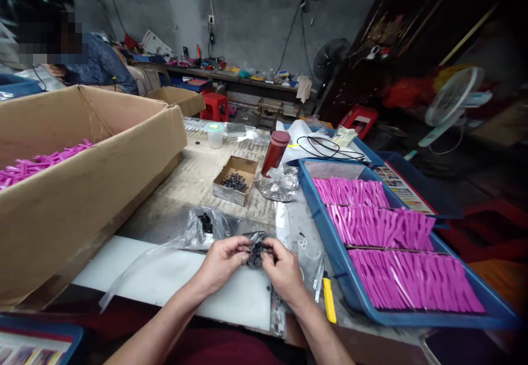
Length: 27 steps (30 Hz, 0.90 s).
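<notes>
Between my two hands is a small clear plastic bag with dark pieces inside. The fingers of my left hand pinch its left side. Thumb and fingers of my right hand grip its right side. Both hands are over the front of a white board. Just left of them lies a larger clear plastic bag holding black parts, its long end trailing toward the table's front edge. Beyond the hands stands a small open cardboard box with many small dark screw-like pieces in it.
A big cardboard box of pink pieces stands at left. A blue tray with rows of pink parts lies at right. Nearby are a yellow-handled tool, a red cylinder and a lidded tub. Another person sits far left.
</notes>
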Each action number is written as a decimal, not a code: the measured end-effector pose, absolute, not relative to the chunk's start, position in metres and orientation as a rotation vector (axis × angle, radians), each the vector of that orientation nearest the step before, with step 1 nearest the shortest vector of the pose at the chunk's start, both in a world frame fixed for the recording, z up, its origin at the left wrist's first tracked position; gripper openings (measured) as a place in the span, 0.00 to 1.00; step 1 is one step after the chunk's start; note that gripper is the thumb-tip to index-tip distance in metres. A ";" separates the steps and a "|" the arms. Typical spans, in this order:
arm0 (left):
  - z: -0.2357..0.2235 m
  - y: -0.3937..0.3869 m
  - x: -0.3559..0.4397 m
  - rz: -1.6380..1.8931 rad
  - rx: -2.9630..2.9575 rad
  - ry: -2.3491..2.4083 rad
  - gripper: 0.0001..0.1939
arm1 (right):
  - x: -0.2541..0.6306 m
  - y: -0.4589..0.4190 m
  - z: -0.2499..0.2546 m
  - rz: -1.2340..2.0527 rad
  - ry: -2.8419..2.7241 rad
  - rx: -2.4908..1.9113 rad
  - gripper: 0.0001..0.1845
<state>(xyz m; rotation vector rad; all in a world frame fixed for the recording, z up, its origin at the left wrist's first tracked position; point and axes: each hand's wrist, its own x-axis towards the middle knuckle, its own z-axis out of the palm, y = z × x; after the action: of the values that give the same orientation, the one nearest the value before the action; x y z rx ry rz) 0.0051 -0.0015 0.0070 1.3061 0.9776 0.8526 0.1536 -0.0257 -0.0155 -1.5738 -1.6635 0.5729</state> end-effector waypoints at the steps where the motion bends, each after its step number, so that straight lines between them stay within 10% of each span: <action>1: 0.006 -0.002 0.006 0.846 1.298 0.979 0.11 | 0.154 -0.026 -0.016 0.607 -1.642 -1.544 0.12; 27: 0.000 -0.003 0.018 0.744 1.379 1.048 0.06 | 0.155 -0.037 -0.010 1.024 -1.405 -1.260 0.07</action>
<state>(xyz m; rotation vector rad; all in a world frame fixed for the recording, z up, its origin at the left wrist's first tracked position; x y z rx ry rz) 0.0177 -0.0034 -0.0003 1.3787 1.0480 0.7445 0.1547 -0.0372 -0.0101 -1.2602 -1.4052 1.0242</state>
